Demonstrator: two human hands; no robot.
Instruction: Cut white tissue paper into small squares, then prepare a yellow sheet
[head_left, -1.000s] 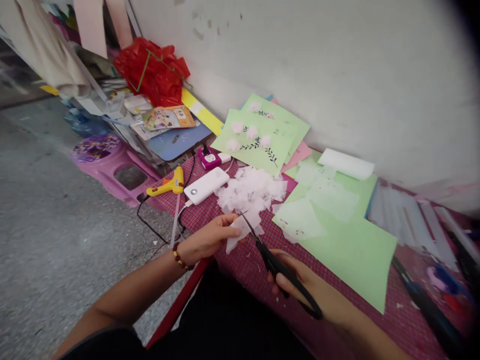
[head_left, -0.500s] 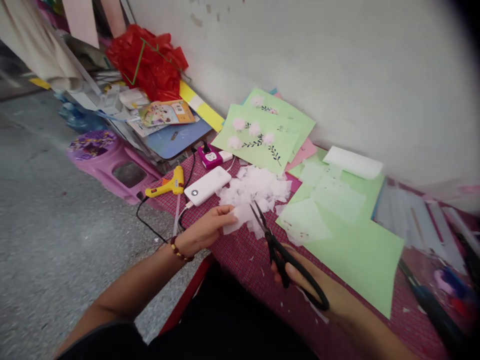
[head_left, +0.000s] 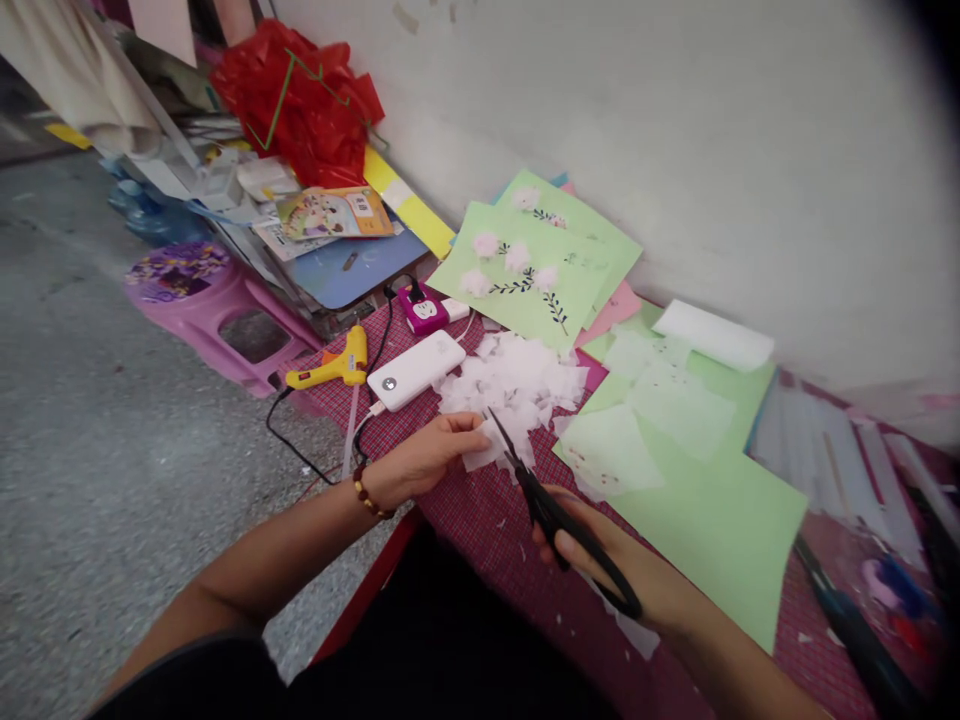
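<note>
Between the thumb and fingers of my left hand (head_left: 439, 450) is a small piece of thin white tissue paper (head_left: 486, 452). My right hand (head_left: 592, 540) is closed around the handles of black scissors (head_left: 534, 490), whose blades point up and left at the paper's right edge. Whether the blades touch the paper I cannot tell. Just beyond my hands lies a heap of white tissue pieces (head_left: 517, 375) on the red checked tablecloth (head_left: 465, 520). Behind the heap rests a green sheet (head_left: 461, 262) with pale pink tissue flowers and dark leafy twigs on it.
A white power bank (head_left: 416, 370), a yellow glue gun (head_left: 330, 362) and a purple plug block (head_left: 421, 310) lie left of the heap. Larger green paper (head_left: 705, 530) covers the right side. A pink stool (head_left: 217, 310) and a red plastic bag (head_left: 307, 110) are further left.
The scissors have moved slightly left, closer to my left hand, and their blades look closer together. My left hand with the tissue piece has shifted slightly right.
</note>
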